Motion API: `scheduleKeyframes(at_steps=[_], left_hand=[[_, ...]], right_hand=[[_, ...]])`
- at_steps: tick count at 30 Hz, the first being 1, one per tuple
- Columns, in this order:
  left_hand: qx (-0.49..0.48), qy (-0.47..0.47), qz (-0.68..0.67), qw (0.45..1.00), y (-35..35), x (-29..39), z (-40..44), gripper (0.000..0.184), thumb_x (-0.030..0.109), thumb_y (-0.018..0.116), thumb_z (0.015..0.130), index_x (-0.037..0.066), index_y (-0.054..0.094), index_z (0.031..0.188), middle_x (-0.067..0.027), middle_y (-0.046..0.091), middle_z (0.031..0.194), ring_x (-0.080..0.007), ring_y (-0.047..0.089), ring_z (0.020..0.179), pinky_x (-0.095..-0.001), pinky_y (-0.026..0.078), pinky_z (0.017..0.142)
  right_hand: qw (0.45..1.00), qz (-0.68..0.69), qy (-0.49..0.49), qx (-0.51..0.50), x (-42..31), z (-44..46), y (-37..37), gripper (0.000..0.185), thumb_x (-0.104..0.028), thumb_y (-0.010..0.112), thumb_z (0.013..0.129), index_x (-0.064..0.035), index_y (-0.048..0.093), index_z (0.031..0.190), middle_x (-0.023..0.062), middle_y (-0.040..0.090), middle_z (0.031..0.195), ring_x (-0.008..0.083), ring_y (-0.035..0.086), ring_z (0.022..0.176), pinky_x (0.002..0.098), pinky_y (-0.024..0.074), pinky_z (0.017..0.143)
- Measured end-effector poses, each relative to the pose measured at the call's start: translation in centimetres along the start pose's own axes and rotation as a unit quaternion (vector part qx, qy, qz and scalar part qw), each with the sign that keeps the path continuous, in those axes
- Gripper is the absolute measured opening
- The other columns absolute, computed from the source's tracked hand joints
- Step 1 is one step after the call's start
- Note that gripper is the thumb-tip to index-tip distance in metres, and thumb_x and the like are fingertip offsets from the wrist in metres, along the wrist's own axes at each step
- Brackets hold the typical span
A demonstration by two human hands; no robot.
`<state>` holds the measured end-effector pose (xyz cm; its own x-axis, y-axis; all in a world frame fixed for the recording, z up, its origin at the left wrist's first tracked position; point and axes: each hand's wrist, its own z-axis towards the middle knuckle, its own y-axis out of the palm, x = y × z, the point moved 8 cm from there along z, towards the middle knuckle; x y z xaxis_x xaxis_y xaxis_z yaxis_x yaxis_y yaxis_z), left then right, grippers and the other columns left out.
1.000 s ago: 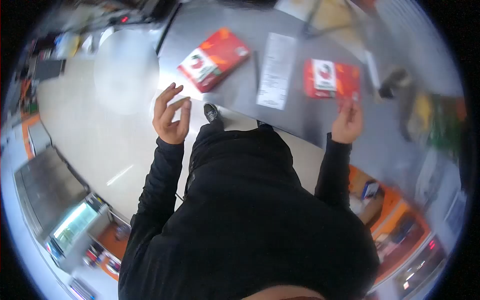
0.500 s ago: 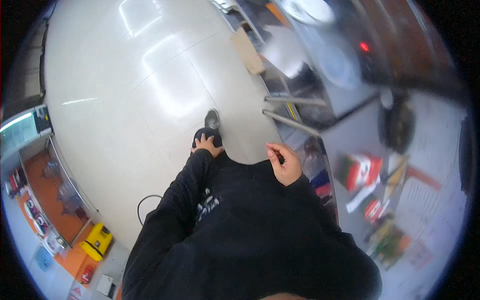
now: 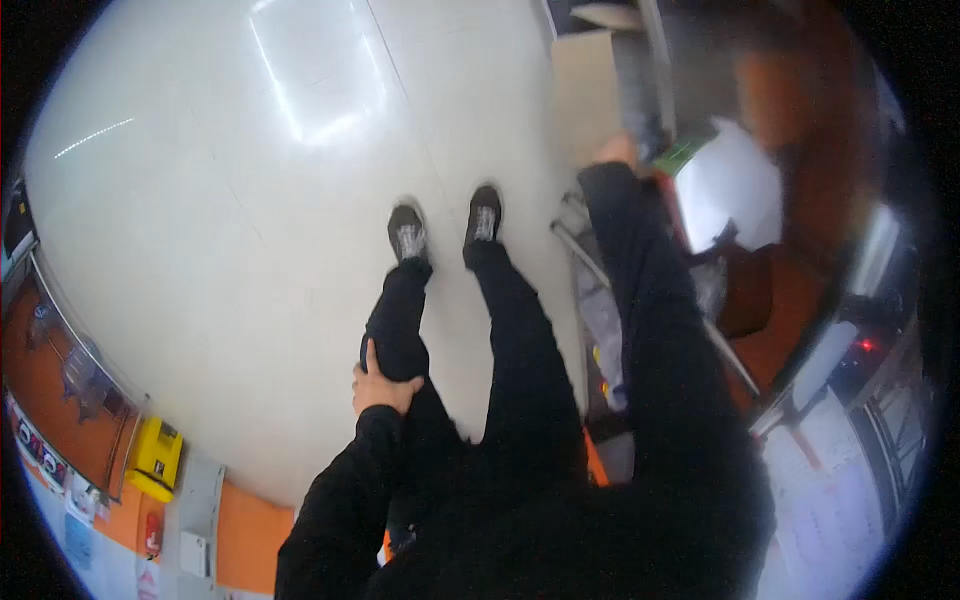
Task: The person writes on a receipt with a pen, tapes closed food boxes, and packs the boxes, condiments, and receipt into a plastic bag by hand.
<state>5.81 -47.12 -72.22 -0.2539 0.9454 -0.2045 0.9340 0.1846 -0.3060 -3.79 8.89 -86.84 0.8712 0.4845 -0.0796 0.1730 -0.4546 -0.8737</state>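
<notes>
My left hand [image 3: 385, 388] rests on my thigh just above the knee, with its thumb and index finger spread and nothing held. Blurred, my right hand [image 3: 618, 152] reaches forward to the shelving on the right. It is at the lower end of a tan cardboard piece [image 3: 586, 95]; its fingers are smeared, so a grip cannot be made out. Right of that hand are a green-edged item [image 3: 683, 157] and a bright white rounded sheet [image 3: 728, 190].
Metal rails [image 3: 582, 250] of the shelving run beside my right leg. Papers [image 3: 825, 490] lie at the lower right. A yellow case [image 3: 155, 458] stands at the lower left near an orange panel [image 3: 250, 535]. Pale floor [image 3: 250, 270] spreads ahead.
The view has turned from the counter with red boxes to the floor and low shelving. My left hand has come down onto my leg; my right hand has reached forward to the shelving.
</notes>
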Motion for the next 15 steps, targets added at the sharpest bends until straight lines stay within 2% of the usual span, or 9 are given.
scheduleKeyframes(at_steps=[3,5,6,9,10,13,15], left_hand=[[0.019,0.013,-0.005,1.000,0.0,0.8,0.1,0.115,0.041,0.084,0.063,0.024,0.019,0.156,-0.0234,0.037,0.147,-0.0413,0.046,0.129,-0.0479,0.042,0.106],[0.019,0.020,0.004,1.000,0.0,2.2,1.1,0.114,0.041,0.084,0.063,0.026,0.018,0.156,-0.0223,0.035,0.148,-0.0409,0.044,0.131,-0.0473,0.040,0.108],[0.014,0.020,0.006,1.000,-0.5,2.6,0.7,0.114,0.042,0.083,0.063,0.026,0.018,0.156,-0.0222,0.035,0.149,-0.0407,0.044,0.131,-0.0472,0.040,0.108],[-0.002,0.017,0.018,1.000,0.2,3.3,0.8,0.114,0.042,0.084,0.063,0.027,0.018,0.156,-0.0222,0.033,0.149,-0.0414,0.043,0.131,-0.0484,0.039,0.108],[-0.004,0.017,0.023,1.000,0.2,3.7,0.8,0.115,0.042,0.084,0.063,0.027,0.018,0.156,-0.0223,0.033,0.149,-0.0417,0.043,0.131,-0.0488,0.038,0.108],[-0.005,0.023,0.031,0.999,0.7,3.4,0.5,0.115,0.043,0.084,0.062,0.027,0.018,0.155,-0.0223,0.033,0.149,-0.0426,0.042,0.131,-0.0495,0.038,0.108],[-0.006,0.022,0.032,0.999,1.0,3.5,0.8,0.115,0.044,0.084,0.062,0.027,0.018,0.155,-0.0224,0.032,0.149,-0.0428,0.041,0.132,-0.0496,0.038,0.108]], right_hand=[[0.996,-0.040,-0.061,0.052,5.9,3.5,7.3,0.041,-0.013,0.065,0.082,0.0021,0.055,0.119,0.0259,0.060,0.117,0.0408,0.058,0.112,0.0470,0.0464,0.093],[0.984,-0.046,-0.155,0.078,0.3,-4.2,4.4,0.039,-0.008,0.059,0.086,0.0036,0.054,0.124,0.0256,0.059,0.121,0.0403,0.057,0.112,0.0470,0.0458,0.092],[0.986,0.028,-0.160,0.028,0.3,-5.6,5.4,0.040,-0.003,0.054,0.087,0.0017,0.052,0.126,0.0273,0.057,0.120,0.0430,0.054,0.114,0.0479,0.0442,0.095],[0.977,0.057,-0.202,0.031,0.5,-7.7,7.1,0.041,-0.004,0.056,0.085,0.0020,0.051,0.126,0.0275,0.057,0.117,0.0454,0.053,0.112,0.0483,0.0434,0.095],[0.978,0.067,-0.195,0.041,0.1,-7.9,7.0,0.034,-0.012,0.055,0.090,0.0043,0.055,0.120,0.0272,0.060,0.112,0.0445,0.056,0.108,0.0466,0.0440,0.095],[0.959,0.253,-0.124,-0.015,0.9,-6.4,6.9,0.030,-0.022,0.053,0.095,0.0019,0.060,0.112,0.0226,0.064,0.103,0.0400,0.062,0.098,0.0482,0.0481,0.085],[0.943,0.332,-0.021,-0.007,1.8,-4.2,6.6,0.036,-0.030,0.052,0.096,0.0014,0.063,0.110,0.0214,0.066,0.107,0.0374,0.063,0.100,0.0458,0.0493,0.085]])
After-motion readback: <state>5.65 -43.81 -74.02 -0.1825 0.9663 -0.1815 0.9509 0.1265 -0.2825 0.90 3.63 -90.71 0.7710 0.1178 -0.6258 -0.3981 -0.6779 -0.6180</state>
